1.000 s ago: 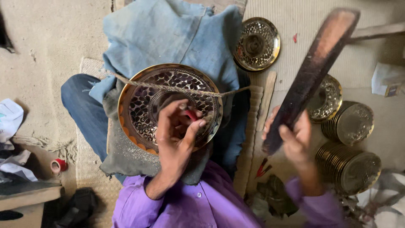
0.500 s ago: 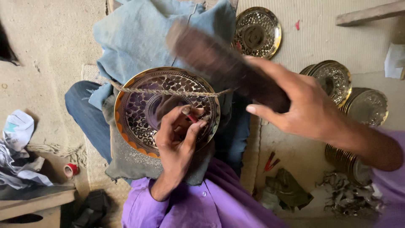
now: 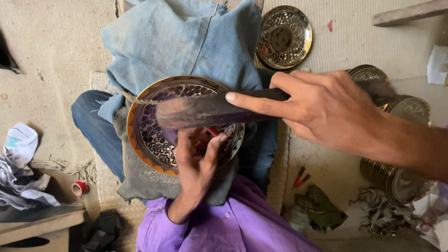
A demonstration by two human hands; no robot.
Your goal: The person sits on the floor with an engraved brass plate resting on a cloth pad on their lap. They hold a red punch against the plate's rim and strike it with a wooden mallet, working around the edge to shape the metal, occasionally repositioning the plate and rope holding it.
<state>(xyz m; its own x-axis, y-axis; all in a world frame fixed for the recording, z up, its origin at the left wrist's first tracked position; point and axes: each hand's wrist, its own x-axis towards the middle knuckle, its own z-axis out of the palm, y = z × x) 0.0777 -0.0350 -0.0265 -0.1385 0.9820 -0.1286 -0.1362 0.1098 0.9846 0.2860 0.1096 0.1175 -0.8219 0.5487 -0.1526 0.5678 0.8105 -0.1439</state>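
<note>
Left hand (image 3: 198, 163) bent over the lower right part of a round patterned metal plate (image 3: 158, 135), fingers pinched tight on a small red-tipped tool (image 3: 213, 132) pressed to the plate. Grip narrow, closed on that tool.

Right hand (image 3: 326, 109) wrapped around a long dark flat stick (image 3: 210, 111), pointer finger stretched along it. Grip closed on the stick. Stick lying sideways across the plate, blurred at its far end, just above the left hand.

Plate resting on the lap, on a grey cloth (image 3: 140, 182), with blue cloth (image 3: 186, 42) spread out at 12 o'clock. Thin rope (image 3: 140, 100) running to the plate's rim at 10 o'clock.

One more shiny plate (image 3: 283, 37) lying on the floor at 1 o'clock. Stack of plates (image 3: 396, 177) at 3 o'clock, under the right arm. Small red roll (image 3: 78, 188) at 9 o'clock, crumpled paper (image 3: 18, 149) beyond it. Purple shirt (image 3: 224, 224) at 6 o'clock.
</note>
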